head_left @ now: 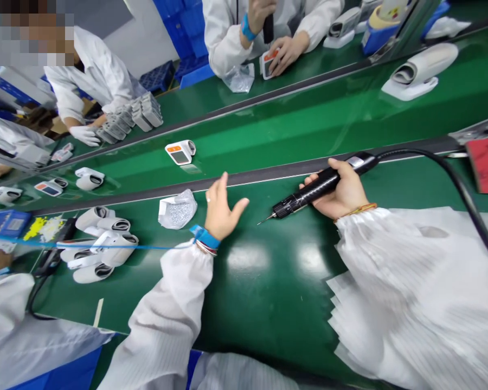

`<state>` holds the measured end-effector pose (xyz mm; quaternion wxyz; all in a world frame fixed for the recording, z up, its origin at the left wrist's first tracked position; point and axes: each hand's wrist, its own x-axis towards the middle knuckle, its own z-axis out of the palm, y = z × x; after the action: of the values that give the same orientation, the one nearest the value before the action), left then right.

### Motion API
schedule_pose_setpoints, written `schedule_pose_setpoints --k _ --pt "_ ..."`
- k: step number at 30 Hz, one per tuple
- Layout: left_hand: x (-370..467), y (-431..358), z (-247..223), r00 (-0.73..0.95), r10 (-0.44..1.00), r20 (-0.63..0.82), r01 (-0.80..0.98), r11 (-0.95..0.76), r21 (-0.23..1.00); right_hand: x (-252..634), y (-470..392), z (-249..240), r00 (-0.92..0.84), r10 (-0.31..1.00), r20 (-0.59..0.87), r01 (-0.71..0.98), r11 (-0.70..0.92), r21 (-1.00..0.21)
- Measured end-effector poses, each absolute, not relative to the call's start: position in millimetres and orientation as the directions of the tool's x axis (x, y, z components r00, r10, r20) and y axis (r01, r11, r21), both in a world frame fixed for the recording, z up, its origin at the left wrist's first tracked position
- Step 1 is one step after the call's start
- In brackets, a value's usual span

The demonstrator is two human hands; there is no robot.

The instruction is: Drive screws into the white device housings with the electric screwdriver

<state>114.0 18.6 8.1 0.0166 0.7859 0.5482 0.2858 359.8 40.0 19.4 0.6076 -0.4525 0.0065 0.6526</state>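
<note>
An electric screwdriver (307, 192), black with a thin bit pointing down and left, lies in my right hand (341, 192), whose fingers wrap round it. Its thick cable runs off to the right. My left hand (222, 211) stretches forward over the green bench with fingers extended and nothing in it; a blue wrist strap circles that wrist. Just left of this hand sits a clear plastic bag (178, 210) of small metal parts, probably screws. Beyond the fingertips, on the conveyor, rests a white and orange blood pressure monitor (180, 153) with a rolled cuff.
White monitors with rolled cuffs (100, 244) are piled at the left. Another cuffed unit (421, 73) lies on the conveyor (293, 132) at the right. White sheets (345, 319) lie under my right sleeve, near a red pad (486, 165). Co-workers sit across and at the left.
</note>
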Motion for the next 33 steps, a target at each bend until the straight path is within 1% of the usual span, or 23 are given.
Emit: schedule_pose_setpoints --k 4,6,9,12,15,18,24,26,30,31,33 --pt "82.2 91.0 32.0 0.071 0.892 0.446 0.931 -0.220 0.291 361.0 40.2 18.8 0.122 0.798 -0.591 -0.818 -0.256 -0.515" --pt "67.3 127.8 44.3 -0.040 0.920 0.391 0.953 -0.083 0.292 361.2 40.5 18.7 0.115 0.797 -0.593 -0.826 -0.254 -0.502" --pt "50.6 169.0 57.9 -0.212 0.943 0.256 0.941 0.127 0.314 360.5 40.5 19.6 0.105 0.797 -0.595 -0.840 -0.249 -0.482" --pt "43.1 187.7 61.4 -0.267 0.945 0.191 0.928 0.199 0.315 359.4 40.2 20.8 0.097 0.801 -0.591 -0.853 -0.239 -0.464" --pt "42.8 188.5 58.2 -0.303 0.930 0.207 0.921 0.230 0.315 358.5 40.0 21.0 0.085 0.806 -0.586 -0.861 -0.237 -0.451" --pt "45.4 178.8 56.2 -0.309 0.917 0.251 0.922 0.224 0.317 358.1 39.9 20.4 0.080 0.811 -0.579 -0.861 -0.237 -0.450" --pt "51.3 131.9 61.0 -0.208 0.909 0.360 0.949 0.097 0.301 357.7 40.3 21.5 0.087 0.817 -0.570 -0.850 -0.237 -0.470" --pt "54.0 109.9 61.7 -0.154 0.905 0.396 0.952 0.029 0.304 357.7 40.4 22.1 0.089 0.820 -0.565 -0.847 -0.236 -0.477" --pt "63.4 81.0 60.1 0.034 0.901 0.433 0.934 -0.183 0.308 357.7 40.3 21.3 0.093 0.819 -0.566 -0.839 -0.242 -0.487" --pt "67.0 79.9 59.7 0.050 0.891 0.452 0.927 -0.209 0.310 357.8 40.2 20.9 0.094 0.819 -0.566 -0.838 -0.242 -0.490" --pt "76.1 84.9 59.9 0.027 0.877 0.480 0.919 -0.211 0.334 358.2 39.7 20.1 0.098 0.819 -0.565 -0.834 -0.242 -0.495"
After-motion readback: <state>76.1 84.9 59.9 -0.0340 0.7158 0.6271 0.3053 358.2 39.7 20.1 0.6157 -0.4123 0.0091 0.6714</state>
